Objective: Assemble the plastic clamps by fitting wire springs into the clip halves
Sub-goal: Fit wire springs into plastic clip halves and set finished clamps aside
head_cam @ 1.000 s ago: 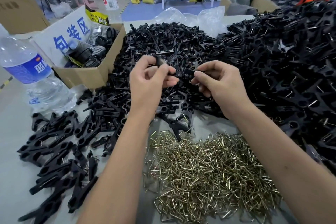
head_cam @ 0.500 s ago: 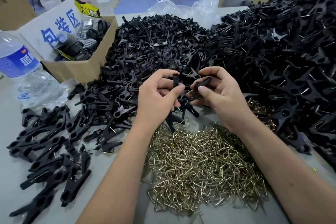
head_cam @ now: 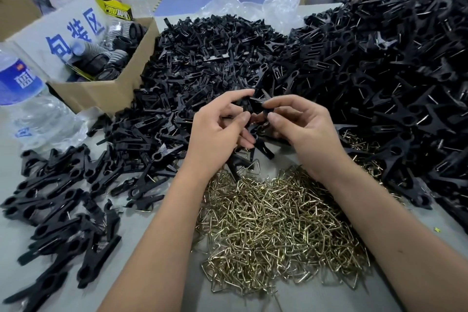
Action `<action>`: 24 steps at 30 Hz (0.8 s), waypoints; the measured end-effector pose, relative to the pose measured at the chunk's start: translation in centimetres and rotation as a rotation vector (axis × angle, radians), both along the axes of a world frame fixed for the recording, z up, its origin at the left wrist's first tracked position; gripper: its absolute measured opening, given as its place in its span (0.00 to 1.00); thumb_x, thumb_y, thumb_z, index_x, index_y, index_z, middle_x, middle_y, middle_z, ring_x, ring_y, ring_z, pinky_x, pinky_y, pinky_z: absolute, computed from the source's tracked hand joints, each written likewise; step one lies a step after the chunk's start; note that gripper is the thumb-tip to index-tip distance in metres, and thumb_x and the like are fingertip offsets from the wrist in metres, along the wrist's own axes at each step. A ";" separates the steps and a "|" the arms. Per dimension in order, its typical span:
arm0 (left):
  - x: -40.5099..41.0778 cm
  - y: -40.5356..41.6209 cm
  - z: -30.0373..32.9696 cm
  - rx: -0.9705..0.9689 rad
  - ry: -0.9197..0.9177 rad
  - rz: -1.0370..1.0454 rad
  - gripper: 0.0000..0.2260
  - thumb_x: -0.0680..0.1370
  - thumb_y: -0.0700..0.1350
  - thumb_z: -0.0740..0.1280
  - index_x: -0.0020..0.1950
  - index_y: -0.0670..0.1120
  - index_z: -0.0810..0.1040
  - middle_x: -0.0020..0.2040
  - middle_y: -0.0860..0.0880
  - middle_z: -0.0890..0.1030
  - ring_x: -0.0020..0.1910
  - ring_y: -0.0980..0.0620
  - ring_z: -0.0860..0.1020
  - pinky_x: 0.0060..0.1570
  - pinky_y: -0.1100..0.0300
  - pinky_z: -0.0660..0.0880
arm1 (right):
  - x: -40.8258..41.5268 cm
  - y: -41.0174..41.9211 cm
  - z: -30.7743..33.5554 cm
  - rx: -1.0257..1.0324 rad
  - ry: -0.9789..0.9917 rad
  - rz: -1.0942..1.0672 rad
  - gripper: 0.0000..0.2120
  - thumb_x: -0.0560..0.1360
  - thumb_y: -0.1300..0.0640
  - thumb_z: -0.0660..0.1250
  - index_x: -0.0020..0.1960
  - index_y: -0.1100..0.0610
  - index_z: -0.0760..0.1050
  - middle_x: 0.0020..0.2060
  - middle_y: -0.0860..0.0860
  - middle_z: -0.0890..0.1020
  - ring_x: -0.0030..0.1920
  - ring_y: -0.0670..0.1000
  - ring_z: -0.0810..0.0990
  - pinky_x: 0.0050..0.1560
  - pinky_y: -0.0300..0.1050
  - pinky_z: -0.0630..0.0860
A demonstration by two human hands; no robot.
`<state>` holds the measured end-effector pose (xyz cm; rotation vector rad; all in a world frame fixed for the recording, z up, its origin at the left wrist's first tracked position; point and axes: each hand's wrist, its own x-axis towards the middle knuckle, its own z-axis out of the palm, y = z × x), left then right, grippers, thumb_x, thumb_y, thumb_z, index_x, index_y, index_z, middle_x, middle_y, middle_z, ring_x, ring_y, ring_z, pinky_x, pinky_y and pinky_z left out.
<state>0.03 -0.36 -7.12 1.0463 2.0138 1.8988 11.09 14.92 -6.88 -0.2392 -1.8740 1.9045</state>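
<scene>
My left hand (head_cam: 217, 132) and my right hand (head_cam: 306, 129) meet above the table's middle, each pinching a black clip half (head_cam: 255, 106); the two halves touch between my fingertips. A pile of brass-coloured wire springs (head_cam: 278, 225) lies on the table just below my hands. A broad heap of loose black clip halves (head_cam: 217, 58) spreads behind my hands. A taller heap of black clamps (head_cam: 395, 71) with wire showing rises at the right. Assembled black clamps (head_cam: 58, 213) lie at the lower left.
A cardboard box (head_cam: 106, 94) with a blue-lettered sign and dark rolls stands at the left. A clear water bottle (head_cam: 27, 99) stands at the far left edge. Crumpled clear plastic (head_cam: 253, 7) lies behind the heaps. Bare grey table (head_cam: 157, 213) shows between my forearms and the clamps.
Both hands have come down from the clip heap toward the spring pile and moved closer together. The two clip halves now touch between my fingertips.
</scene>
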 end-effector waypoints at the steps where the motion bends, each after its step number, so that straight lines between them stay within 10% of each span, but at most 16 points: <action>1: 0.0 0.0 0.0 0.016 -0.020 -0.009 0.17 0.81 0.34 0.68 0.68 0.49 0.81 0.42 0.45 0.85 0.34 0.44 0.86 0.33 0.57 0.83 | 0.0 0.1 0.0 -0.026 0.005 -0.003 0.11 0.81 0.65 0.69 0.59 0.54 0.83 0.46 0.51 0.87 0.44 0.46 0.85 0.46 0.43 0.83; 5: 0.0 0.1 0.0 0.049 -0.049 0.002 0.15 0.79 0.37 0.74 0.64 0.47 0.82 0.39 0.44 0.86 0.33 0.45 0.85 0.33 0.57 0.82 | 0.2 0.3 0.0 -0.125 0.050 0.048 0.16 0.80 0.70 0.68 0.64 0.58 0.81 0.51 0.58 0.88 0.50 0.55 0.88 0.53 0.44 0.83; 12: 0.1 -0.2 0.4 0.109 -0.189 -0.080 0.17 0.80 0.32 0.68 0.66 0.47 0.82 0.46 0.41 0.87 0.34 0.49 0.84 0.35 0.63 0.80 | 0.2 -0.1 0.1 -0.015 0.015 -0.105 0.11 0.78 0.61 0.73 0.60 0.60 0.83 0.34 0.57 0.84 0.28 0.48 0.77 0.24 0.38 0.73; 24: 0.2 0.0 0.2 0.068 -0.163 -0.086 0.18 0.79 0.32 0.70 0.65 0.48 0.83 0.42 0.42 0.86 0.34 0.48 0.85 0.34 0.62 0.81 | 0.4 -0.4 0.1 0.057 -0.072 -0.049 0.11 0.80 0.60 0.73 0.52 0.44 0.87 0.33 0.54 0.82 0.27 0.54 0.81 0.30 0.49 0.82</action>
